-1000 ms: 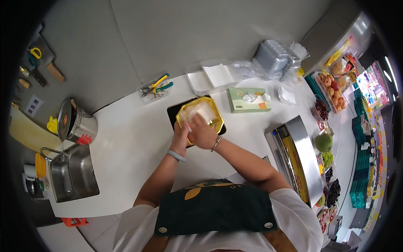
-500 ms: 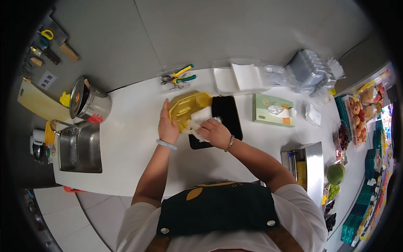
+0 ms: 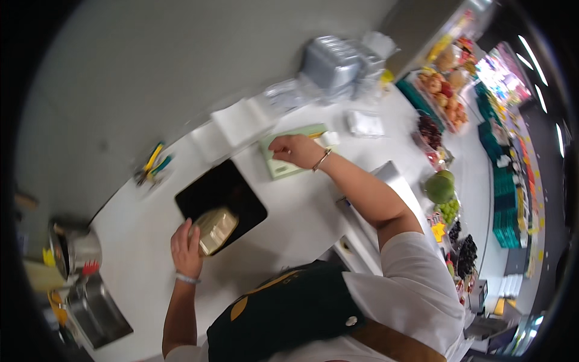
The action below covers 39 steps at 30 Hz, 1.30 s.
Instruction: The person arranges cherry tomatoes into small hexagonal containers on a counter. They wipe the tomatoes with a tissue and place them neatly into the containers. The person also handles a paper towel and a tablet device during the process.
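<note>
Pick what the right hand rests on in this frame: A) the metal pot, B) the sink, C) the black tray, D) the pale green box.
D: the right hand lies on the pale green box, while the left hand holds a small container by the black tray.

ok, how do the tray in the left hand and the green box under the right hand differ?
The tray is yellowish and looks like clear plastic; the green box is opaque pale green. The tray sits over the black mat near the body; the box lies farther back on the white counter. The left hand grips the tray's edge; the right hand rests on top of the box. Both are flat and rectangular.
</note>
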{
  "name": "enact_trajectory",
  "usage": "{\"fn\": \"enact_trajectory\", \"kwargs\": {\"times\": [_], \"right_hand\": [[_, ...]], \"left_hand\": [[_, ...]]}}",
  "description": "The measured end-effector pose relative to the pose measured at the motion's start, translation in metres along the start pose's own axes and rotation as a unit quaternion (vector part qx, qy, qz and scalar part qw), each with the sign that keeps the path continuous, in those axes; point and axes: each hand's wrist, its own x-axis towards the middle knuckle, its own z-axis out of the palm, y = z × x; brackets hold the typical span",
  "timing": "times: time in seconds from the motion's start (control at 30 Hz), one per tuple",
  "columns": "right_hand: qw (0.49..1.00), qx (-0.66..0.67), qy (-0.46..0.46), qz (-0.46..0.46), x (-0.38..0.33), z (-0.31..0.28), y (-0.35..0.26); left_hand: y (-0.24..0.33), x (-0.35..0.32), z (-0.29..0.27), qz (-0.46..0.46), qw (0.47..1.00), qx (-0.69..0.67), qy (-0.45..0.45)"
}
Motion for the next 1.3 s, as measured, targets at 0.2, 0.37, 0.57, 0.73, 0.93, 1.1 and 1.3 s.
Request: {"fn": "enact_trajectory", "kwargs": {"times": [0.2, 0.37, 0.57, 0.73, 0.93, 1.1, 1.3], "right_hand": [[0.916, -0.251, 0.055, 0.309, -0.066, -0.117, 0.161], [0.867, -0.174, 0.085, 0.458, -0.084, -0.113, 0.257], [0.888, -0.03, 0.104, 0.447, -0.078, -0.083, 0.321], [0.868, 0.104, 0.148, 0.463, -0.107, -0.127, 0.324], [0.811, 0.383, 0.366, 0.247, -0.158, -0.143, 0.138], [0.906, -0.212, 0.365, -0.031, -0.233, -0.033, -0.085], [0.925, -0.053, 0.249, 0.281, -0.317, 0.108, -0.174]], "left_hand": [[-0.006, 0.015, 0.029, 0.007, 0.982, -0.027, -0.185], [0.033, 0.02, 0.017, -0.077, 0.945, -0.039, -0.315], [0.044, 0.036, -0.014, -0.368, 0.912, -0.146, -0.111], [0.033, 0.04, -0.019, -0.401, 0.859, -0.295, 0.118], [0.064, 0.05, -0.015, -0.414, 0.678, -0.604, 0.064], [0.17, 0.082, 0.033, -0.335, 0.594, -0.721, -0.123], [0.28, 0.032, 0.015, -0.116, 0.656, -0.728, -0.162]]}}
